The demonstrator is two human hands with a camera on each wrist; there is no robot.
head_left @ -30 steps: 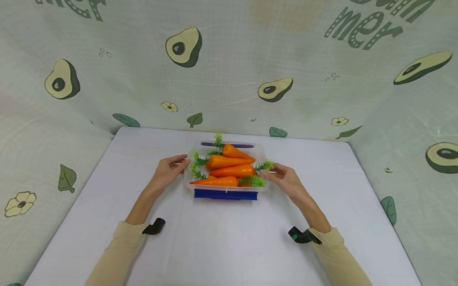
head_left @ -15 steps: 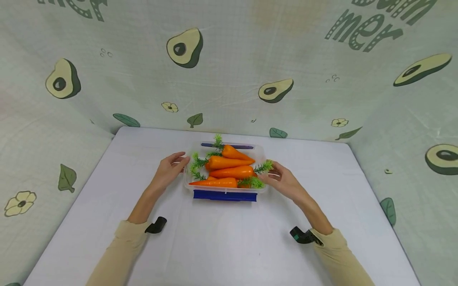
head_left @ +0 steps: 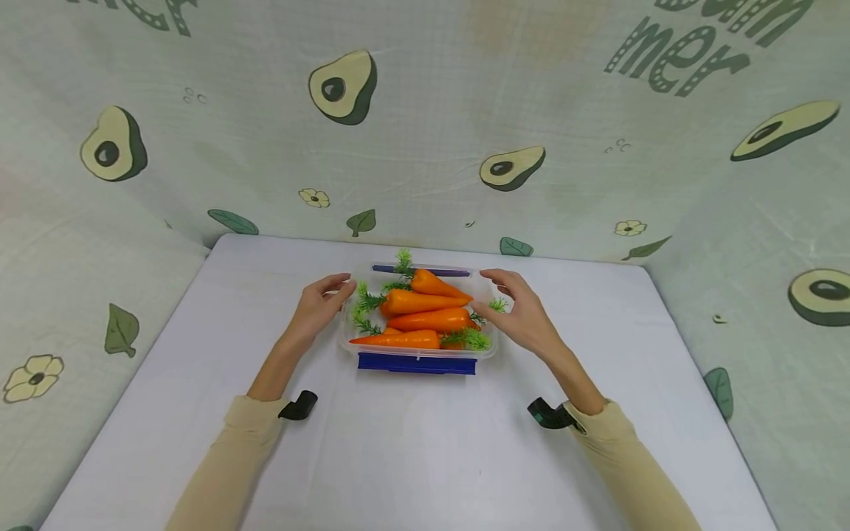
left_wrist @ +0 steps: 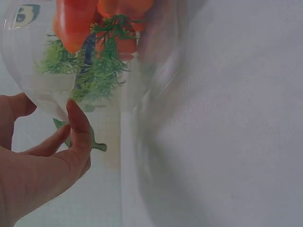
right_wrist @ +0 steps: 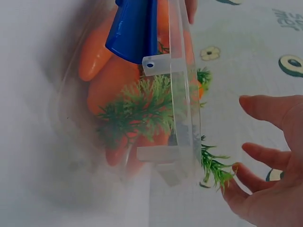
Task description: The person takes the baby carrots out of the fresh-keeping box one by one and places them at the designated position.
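Note:
A clear plastic food container (head_left: 352, 345) with blue latches (head_left: 417, 364) stands on the table, filled with several orange carrots (head_left: 432, 320) that have green leafy tops. At its left end is my left hand (head_left: 315, 308), fingers loosely bent; in the left wrist view its fingertips (left_wrist: 78, 118) are right at the container's corner. My right hand (head_left: 524, 316) is spread above the right end, thumb over the carrots. In the right wrist view that hand (right_wrist: 270, 179) is beyond the rim, with leafy greens (right_wrist: 215, 165) poking out against its lower fingers.
White cloth covers the table (head_left: 412, 457). Behind and on both sides hangs a pale fabric sheet (head_left: 425, 147) printed with avocados, leaves and flowers. Black wrist cameras (head_left: 300, 405) sit at both beige sleeves (head_left: 229, 457).
My right hand has risen from the container's right end, moved up and inward, and spread its fingers. My left hand has shifted slightly up and right. The container has stayed almost in place.

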